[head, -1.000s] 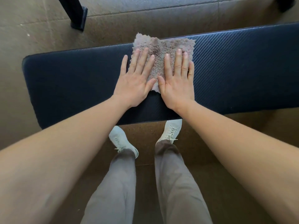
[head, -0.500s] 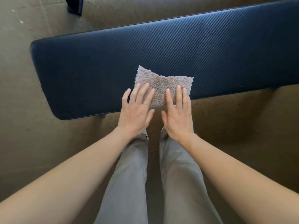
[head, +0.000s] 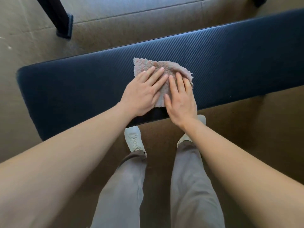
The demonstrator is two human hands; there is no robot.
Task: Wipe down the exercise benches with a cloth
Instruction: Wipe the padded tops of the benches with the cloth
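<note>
A dark navy padded bench (head: 74, 89) with a ribbed cover runs across the view from lower left to upper right. A fuzzy pinkish-grey cloth (head: 158, 66) lies flat on its middle, slightly rumpled at the right side. My left hand (head: 143, 92) presses on the cloth's left part with straight, spread fingers. My right hand (head: 181, 96) presses flat on the right part, fingers together and pointing away from me. Both palms hang over the bench's near edge. Much of the cloth is hidden under my hands.
Brown carpet floor (head: 24, 46) surrounds the bench. A black metal leg with a foot (head: 63, 28) stands on the floor at the upper left beyond the bench. My legs in grey trousers and white shoes (head: 133, 140) stand close to the bench's near edge.
Both hands slid the cloth from the bench's far edge to its near edge, then back onto the middle. The cloth now lies skewed and more rumpled.
</note>
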